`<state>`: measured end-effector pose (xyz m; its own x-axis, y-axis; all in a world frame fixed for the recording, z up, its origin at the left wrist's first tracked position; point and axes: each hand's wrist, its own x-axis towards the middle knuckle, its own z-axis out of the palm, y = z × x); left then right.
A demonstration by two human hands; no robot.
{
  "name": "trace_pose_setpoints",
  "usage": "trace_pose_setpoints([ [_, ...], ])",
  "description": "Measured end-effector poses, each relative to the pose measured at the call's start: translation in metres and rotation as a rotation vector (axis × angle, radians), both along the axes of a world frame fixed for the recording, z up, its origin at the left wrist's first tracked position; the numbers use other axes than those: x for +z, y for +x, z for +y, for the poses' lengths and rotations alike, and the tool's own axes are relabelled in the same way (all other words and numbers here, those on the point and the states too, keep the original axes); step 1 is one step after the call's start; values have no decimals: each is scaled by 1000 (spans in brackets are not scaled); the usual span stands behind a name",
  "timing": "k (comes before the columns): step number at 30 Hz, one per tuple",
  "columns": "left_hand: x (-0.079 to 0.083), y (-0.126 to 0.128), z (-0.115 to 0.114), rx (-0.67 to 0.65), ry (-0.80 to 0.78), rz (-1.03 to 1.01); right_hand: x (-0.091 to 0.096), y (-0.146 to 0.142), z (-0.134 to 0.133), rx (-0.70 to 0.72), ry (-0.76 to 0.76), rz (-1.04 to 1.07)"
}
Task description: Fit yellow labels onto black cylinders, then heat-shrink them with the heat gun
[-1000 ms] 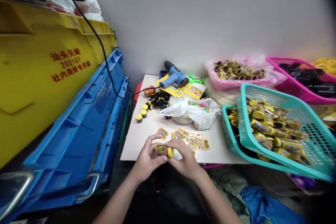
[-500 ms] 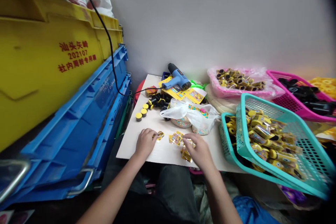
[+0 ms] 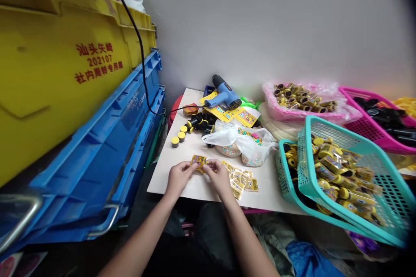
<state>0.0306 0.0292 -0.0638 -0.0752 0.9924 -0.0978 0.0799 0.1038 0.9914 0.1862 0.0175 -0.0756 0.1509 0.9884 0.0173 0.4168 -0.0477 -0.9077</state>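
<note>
Just above the front part of the white table, both hands hold one small yellow printed film sleeve (image 3: pixel 198 159) between fingertips. My left hand (image 3: pixel 178 178) pinches its left side with thumb and forefinger. On its lower right, my right hand (image 3: pixel 220 178) is closed in a pinch too. Several more shiny yellow film sleeves (image 3: pixel 242 179) lie loosely spread just right of my right hand. Beyond my left hand stand short black tubs with yellow lids (image 3: pixel 175 142), and more black pieces are heaped behind them.
A blue heat gun (image 3: pixel 224 95) lies on yellow printed cards at the back, its cord running left. A white plastic bag (image 3: pixel 250 147) of colourful beads sits mid-table. Turquoise baskets (image 3: pixel 307 173) of wrapped yellow pieces stand right. Blue crates (image 3: pixel 97 156) line the left.
My right hand has moved left from the loose sleeves to meet my left hand. The sleeve is now raised between both hands, and the other sleeves lie more spread out.
</note>
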Motion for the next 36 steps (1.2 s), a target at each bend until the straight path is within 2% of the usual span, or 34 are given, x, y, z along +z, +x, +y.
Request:
trace_pose_setpoints([
  [4,3,-5,-3,112,77,17,8,-6,-1,-15,44,42],
  [7,4,-4,-6,77,95,10,11,-16,-2,-2,83,77],
  [11,1,3,-13,40,108,32,4,-26,8,-20,117,69],
  [14,-3,5,-15,28,114,79,-1,-21,19,-36,105,60],
  [16,-3,2,-15,59,124,120,3,-12,22,-24,95,54],
  [19,3,-7,-13,130,217,195,20,-1,19,89,96,16],
  [21,8,-13,-11,54,245,151,35,2,14,224,100,-27],
  [23,15,-18,-10,-80,161,8,46,-2,10,339,99,-59],
  [25,20,-21,-11,-126,30,-126,52,-9,9,379,104,-71],
  [28,27,-29,-15,-70,-82,-236,50,-26,11,385,120,-86],
  [31,30,-43,-17,-40,-102,-292,44,-42,17,445,123,-131],
  [36,25,-68,-13,88,-72,-205,43,-63,56,466,177,-314],
])
